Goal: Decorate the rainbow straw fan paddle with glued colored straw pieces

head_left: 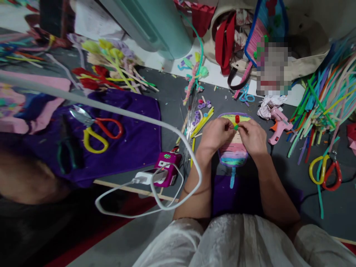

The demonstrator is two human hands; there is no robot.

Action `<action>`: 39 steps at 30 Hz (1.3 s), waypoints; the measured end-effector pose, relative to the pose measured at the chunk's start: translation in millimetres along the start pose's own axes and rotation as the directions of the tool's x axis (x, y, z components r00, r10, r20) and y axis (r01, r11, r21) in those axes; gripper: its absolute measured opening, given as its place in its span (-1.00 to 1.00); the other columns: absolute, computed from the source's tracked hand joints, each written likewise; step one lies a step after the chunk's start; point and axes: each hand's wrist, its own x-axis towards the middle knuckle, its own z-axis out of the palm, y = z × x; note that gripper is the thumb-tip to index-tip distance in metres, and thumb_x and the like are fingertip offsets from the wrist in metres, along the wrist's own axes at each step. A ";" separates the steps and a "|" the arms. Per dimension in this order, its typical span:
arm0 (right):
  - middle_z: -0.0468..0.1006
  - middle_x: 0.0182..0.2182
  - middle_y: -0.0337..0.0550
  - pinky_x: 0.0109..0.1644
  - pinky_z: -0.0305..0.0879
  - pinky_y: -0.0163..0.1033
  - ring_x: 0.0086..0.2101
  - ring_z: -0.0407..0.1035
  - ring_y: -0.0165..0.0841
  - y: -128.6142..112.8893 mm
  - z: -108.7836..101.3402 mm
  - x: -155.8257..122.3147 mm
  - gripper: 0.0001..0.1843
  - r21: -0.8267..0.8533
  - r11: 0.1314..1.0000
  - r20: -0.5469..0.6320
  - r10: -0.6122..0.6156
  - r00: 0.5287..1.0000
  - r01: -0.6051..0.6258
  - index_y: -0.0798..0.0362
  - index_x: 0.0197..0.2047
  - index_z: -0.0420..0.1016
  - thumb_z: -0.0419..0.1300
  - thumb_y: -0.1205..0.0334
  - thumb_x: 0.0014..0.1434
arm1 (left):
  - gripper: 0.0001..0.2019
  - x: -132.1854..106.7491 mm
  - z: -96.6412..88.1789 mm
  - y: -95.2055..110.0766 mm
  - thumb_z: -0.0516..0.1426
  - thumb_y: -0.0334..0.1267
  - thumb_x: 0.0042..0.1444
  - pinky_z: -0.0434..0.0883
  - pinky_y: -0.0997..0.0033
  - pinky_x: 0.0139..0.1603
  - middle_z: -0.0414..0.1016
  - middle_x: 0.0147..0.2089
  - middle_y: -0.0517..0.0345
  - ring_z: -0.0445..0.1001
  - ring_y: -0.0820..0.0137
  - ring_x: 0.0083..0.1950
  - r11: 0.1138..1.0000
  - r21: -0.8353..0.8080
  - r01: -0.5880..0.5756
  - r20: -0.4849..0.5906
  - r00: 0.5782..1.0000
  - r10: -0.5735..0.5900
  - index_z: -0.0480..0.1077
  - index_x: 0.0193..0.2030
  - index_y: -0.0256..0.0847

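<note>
hands: left hand (215, 134) and right hand (253, 137) both pinching a small red-green piece (237, 122); equally near
striped panel (233, 142): under them, long axis running away from the body

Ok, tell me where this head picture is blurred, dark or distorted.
Head view: a pixelated patch masks part of the bags; the lower-left corner is dark and smeared; the white cable bows with lens distortion; both hands on the striped pipe-cleaner fan look sharp.

A pink glue gun (279, 128) lies near scissors (325, 171), beside loose pipe cleaners (319, 107).
</note>
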 end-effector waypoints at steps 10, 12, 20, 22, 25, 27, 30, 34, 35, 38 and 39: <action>0.59 -0.26 -0.08 -0.18 0.25 -0.19 -0.21 0.43 -0.22 -4.4 -2.2 -0.8 -0.82 -0.090 0.995 -0.014 -0.051 0.999 0.049 -0.02 -0.27 0.58 0.14 0.28 0.30 | -0.89 -1.3 -3.1 2.1 0.14 -0.36 0.08 0.26 0.40 -0.31 0.58 -0.36 0.12 0.45 0.35 -0.34 0.996 -0.069 -0.057 0.013 0.998 0.058 0.52 -0.34 -0.18; 0.58 -0.26 -0.08 -0.18 0.25 -0.20 -0.21 0.43 -0.23 -5.2 -3.5 -0.6 -0.83 -0.084 0.995 -0.010 -0.052 0.999 0.051 -0.01 -0.26 0.58 0.14 0.29 0.29 | -0.90 -1.6 -5.0 1.3 0.17 -0.35 0.06 0.25 0.39 -0.32 0.57 -0.37 0.13 0.44 0.35 -0.36 0.997 -0.060 -0.046 0.020 0.999 0.048 0.54 -0.30 -0.18; 0.55 -0.29 -0.13 -0.15 0.28 -0.22 -0.26 0.41 -0.29 -7.0 -11.4 1.2 -0.84 0.087 0.993 -0.064 -0.071 0.995 0.077 -0.02 -0.28 0.54 0.13 0.30 0.30 | -0.92 1.0 -2.1 -8.1 0.17 -0.28 0.06 0.31 0.43 -0.30 0.56 -0.36 0.13 0.45 0.37 -0.33 0.973 -0.205 -0.110 -0.020 0.994 0.108 0.50 -0.37 -0.21; 0.54 -0.30 -0.14 -0.15 0.29 -0.22 -0.28 0.40 -0.30 -8.1 -12.3 1.0 -0.82 0.131 0.987 -0.112 -0.073 0.991 0.087 -0.01 -0.28 0.54 0.12 0.27 0.32 | -0.89 1.3 -0.9 -8.7 0.18 -0.27 0.06 0.35 0.44 -0.28 0.56 -0.35 0.14 0.45 0.38 -0.32 0.929 -0.348 -0.123 -0.031 0.992 0.119 0.51 -0.31 -0.22; 0.56 -0.28 -0.13 -0.15 0.33 -0.22 -0.29 0.41 -0.31 -9.5 -13.5 0.2 -0.79 0.210 0.972 -0.195 -0.065 0.979 0.107 -0.01 -0.23 0.55 0.09 0.23 0.37 | -0.86 -0.2 -1.3 -6.5 0.19 -0.24 0.06 0.37 0.46 -0.32 0.53 -0.36 0.17 0.42 0.43 -0.38 0.820 -0.560 -0.118 -0.042 0.993 0.114 0.50 -0.25 -0.23; 0.57 -0.26 -0.12 -0.15 0.36 -0.21 -0.27 0.43 -0.31 -10.1 -14.2 -0.4 -0.77 0.245 0.962 -0.242 -0.062 0.968 0.123 -0.01 -0.21 0.57 0.08 0.20 0.39 | -0.86 -1.8 -2.4 -3.8 0.21 -0.23 0.05 0.35 0.47 -0.36 0.48 -0.39 0.20 0.38 0.46 -0.41 0.762 -0.638 -0.112 -0.072 0.994 0.085 0.47 -0.27 -0.22; 0.59 -0.25 -0.11 -0.13 0.39 -0.20 -0.24 0.45 -0.29 -10.9 -14.9 -1.3 -0.77 0.254 0.957 -0.255 -0.072 0.964 0.138 -0.02 -0.18 0.59 0.10 0.17 0.39 | -0.88 -3.3 -3.5 -0.3 0.22 -0.24 0.03 0.32 0.49 -0.37 0.44 -0.41 0.22 0.36 0.47 -0.42 0.742 -0.656 -0.140 -0.146 0.988 0.058 0.46 -0.29 -0.21; 0.58 -0.25 -0.10 -0.13 0.41 -0.17 -0.25 0.46 -0.28 -11.8 -14.6 -2.0 -0.79 0.270 0.949 -0.268 -0.091 0.959 0.165 -0.02 -0.15 0.62 0.14 0.17 0.36 | -0.89 -3.8 -3.3 3.0 0.23 -0.23 0.03 0.33 0.47 -0.33 0.47 -0.40 0.21 0.38 0.46 -0.38 0.767 -0.616 -0.178 -0.205 0.977 0.061 0.48 -0.31 -0.20; 0.58 -0.26 -0.10 -0.14 0.41 -0.17 -0.26 0.45 -0.28 -11.9 -14.4 -2.2 -0.78 0.277 0.946 -0.285 -0.090 0.954 0.171 -0.01 -0.16 0.62 0.14 0.17 0.35 | -0.88 -3.9 -3.1 3.7 0.24 -0.22 0.03 0.34 0.46 -0.31 0.49 -0.39 0.19 0.39 0.45 -0.37 0.766 -0.617 -0.182 -0.209 0.976 0.063 0.49 -0.31 -0.20; 0.57 -0.29 -0.10 -0.18 0.40 -0.19 -0.30 0.43 -0.30 -12.2 -14.1 -2.5 -0.77 0.301 0.935 -0.330 -0.082 0.940 0.187 0.01 -0.19 0.61 0.12 0.19 0.35 | -0.85 -3.9 -2.5 5.0 0.25 -0.19 0.02 0.37 0.44 -0.28 0.54 -0.36 0.15 0.43 0.43 -0.34 0.739 -0.650 -0.178 -0.199 0.978 0.061 0.51 -0.32 -0.21; 0.56 -0.29 -0.11 -0.19 0.39 -0.19 -0.32 0.42 -0.31 -12.3 -14.0 -2.6 -0.78 0.308 0.932 -0.339 -0.078 0.938 0.189 0.01 -0.20 0.61 0.12 0.20 0.34 | -0.84 -3.9 -2.2 5.1 0.26 -0.18 0.01 0.37 0.44 -0.28 0.54 -0.36 0.15 0.43 0.43 -0.34 0.727 -0.665 -0.171 -0.190 0.980 0.057 0.52 -0.32 -0.21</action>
